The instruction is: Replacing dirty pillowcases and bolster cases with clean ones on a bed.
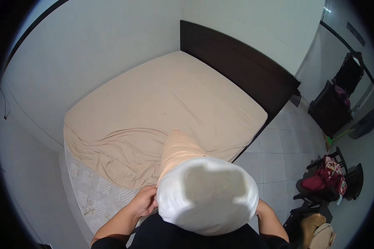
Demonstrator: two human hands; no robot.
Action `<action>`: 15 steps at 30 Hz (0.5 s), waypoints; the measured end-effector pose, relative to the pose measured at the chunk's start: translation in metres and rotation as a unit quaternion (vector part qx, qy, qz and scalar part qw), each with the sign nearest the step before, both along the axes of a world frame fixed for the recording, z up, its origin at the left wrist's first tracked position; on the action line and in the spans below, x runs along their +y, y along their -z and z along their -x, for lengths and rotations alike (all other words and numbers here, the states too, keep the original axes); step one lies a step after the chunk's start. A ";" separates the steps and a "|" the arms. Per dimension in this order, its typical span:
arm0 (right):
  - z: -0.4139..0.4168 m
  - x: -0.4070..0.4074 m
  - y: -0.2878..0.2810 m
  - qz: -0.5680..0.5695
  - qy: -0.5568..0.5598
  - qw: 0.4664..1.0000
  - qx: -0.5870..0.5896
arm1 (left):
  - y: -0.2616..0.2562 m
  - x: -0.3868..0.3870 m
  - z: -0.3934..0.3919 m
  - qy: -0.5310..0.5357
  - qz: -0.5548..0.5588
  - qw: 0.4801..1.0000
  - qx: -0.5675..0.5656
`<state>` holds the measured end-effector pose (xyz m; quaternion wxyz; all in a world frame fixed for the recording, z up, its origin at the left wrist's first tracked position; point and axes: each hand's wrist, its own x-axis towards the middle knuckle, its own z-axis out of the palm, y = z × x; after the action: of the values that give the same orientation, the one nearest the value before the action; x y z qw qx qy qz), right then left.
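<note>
A white pillow (pixel 218 199) with a large greyish patch on its end is close in front of my body. Its far part is inside a peach pillowcase (pixel 180 149), which stretches out over the bed and narrows to a corner. My left hand (pixel 147 200) pinches the pillowcase's edge at the pillow's left side. On the right side, my right hand (pixel 259 208) is against the pillow, its fingers hidden behind it. Below them lies a mattress (pixel 93 193) with a beige fitted sheet (pixel 162 93), wrinkled and pulled back at the near left corner, where the patterned mattress shows.
A dark wooden headboard (pixel 237 53) stands at the bed's far right. Along the right are a dark dresser (pixel 328 107), a chair (pixel 330 194) with red cloth (pixel 318 180) on it, and beige fabric items (pixel 319 233). Pale floor tiles (pixel 272 166) run beside the bed.
</note>
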<state>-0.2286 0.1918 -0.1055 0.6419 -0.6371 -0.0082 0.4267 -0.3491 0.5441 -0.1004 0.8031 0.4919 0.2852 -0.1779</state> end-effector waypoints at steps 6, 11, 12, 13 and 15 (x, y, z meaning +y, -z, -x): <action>-0.011 0.026 0.030 -0.218 0.202 0.948 0.113 | 0.006 -0.025 -0.052 -0.046 0.264 0.956 -0.122; -0.030 0.036 0.056 -0.252 0.357 0.890 0.129 | 0.004 -0.047 -0.115 -0.046 0.359 0.921 -0.144; -0.036 0.028 0.052 -0.240 0.391 0.882 0.103 | 0.001 -0.050 -0.127 -0.039 0.364 0.920 -0.141; -0.041 0.018 0.042 -0.218 0.429 0.875 0.057 | -0.002 -0.056 -0.138 -0.027 0.376 0.913 -0.158; -0.051 0.000 0.012 -0.122 0.518 0.844 -0.066 | -0.007 -0.071 -0.153 -0.034 0.328 0.933 -0.145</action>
<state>-0.1773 0.1915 -0.1173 0.8399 -0.4920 0.2287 -0.0152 -0.1961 0.4727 -0.0936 0.9581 0.2116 0.1078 -0.1604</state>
